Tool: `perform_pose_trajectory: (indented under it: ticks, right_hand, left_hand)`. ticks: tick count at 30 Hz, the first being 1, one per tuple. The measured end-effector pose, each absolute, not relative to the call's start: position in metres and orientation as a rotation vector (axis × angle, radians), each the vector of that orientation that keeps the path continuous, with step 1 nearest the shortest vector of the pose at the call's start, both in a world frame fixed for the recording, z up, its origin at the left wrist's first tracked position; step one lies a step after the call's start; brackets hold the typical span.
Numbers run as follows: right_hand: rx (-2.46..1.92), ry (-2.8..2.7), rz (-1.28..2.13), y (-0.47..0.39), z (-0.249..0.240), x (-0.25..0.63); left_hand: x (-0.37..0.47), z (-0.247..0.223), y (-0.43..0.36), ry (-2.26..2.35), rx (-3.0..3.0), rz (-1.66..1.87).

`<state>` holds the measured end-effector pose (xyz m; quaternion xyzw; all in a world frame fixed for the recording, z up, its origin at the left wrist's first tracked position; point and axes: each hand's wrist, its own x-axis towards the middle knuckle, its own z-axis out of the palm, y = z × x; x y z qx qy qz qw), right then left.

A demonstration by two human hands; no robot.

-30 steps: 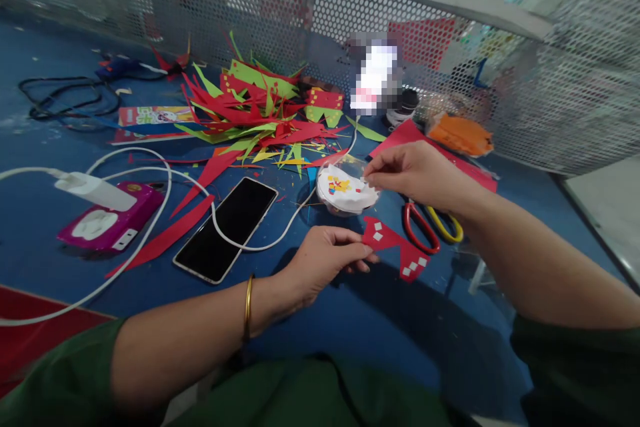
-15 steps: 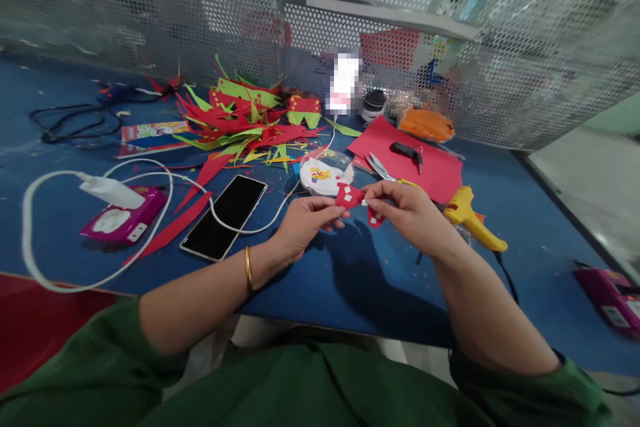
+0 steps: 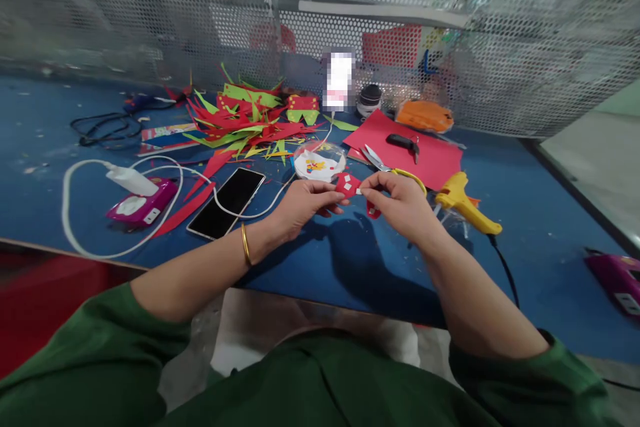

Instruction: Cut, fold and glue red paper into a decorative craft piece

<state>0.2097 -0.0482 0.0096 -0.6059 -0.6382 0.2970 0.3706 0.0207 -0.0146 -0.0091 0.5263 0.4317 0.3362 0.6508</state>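
Note:
My left hand (image 3: pixel 307 205) pinches the left end of a small red paper cutout (image 3: pixel 347 185) with white diamond-shaped pieces on it. At the cutout's right part, my right hand (image 3: pixel 397 199) is closed, with thumb and forefinger by a small white piece (image 3: pixel 359 191). Some red paper with white spots shows below the right fingers. Both hands are above the blue table (image 3: pixel 310 273). Just beyond them stands a clear round container (image 3: pixel 320 163) with white and coloured bits in it. Scissors (image 3: pixel 375 159) with yellow handles lie behind my right hand.
A black-screened phone (image 3: pixel 227 203) and a white cable lie left, near a purple power socket box (image 3: pixel 145 203). Paper scraps (image 3: pixel 240 123) are heaped behind. To the right are red sheets (image 3: pixel 430 163) with a key, a yellow glue gun (image 3: pixel 467 203) and an orange packet (image 3: pixel 425 115).
The view has shifted slightly. Both hands keep their hold on the red cutout, which has turned a little between the fingers.

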Motion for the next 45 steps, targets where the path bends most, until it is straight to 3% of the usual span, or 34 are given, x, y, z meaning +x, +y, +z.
perform_pose_trajectory:
  ticks: [19,45]
  right_hand:
    - [-1.380,-1.687,0.200,-0.055,-0.020,0.193]
    - [-1.345,-1.722,-0.018,-0.056,-0.028,0.189]
  left_hand:
    - [0.019,-0.021,-0.008,0.913,1.072,0.803]
    - [0.020,-0.024,-0.011,0.830,0.996,0.803]
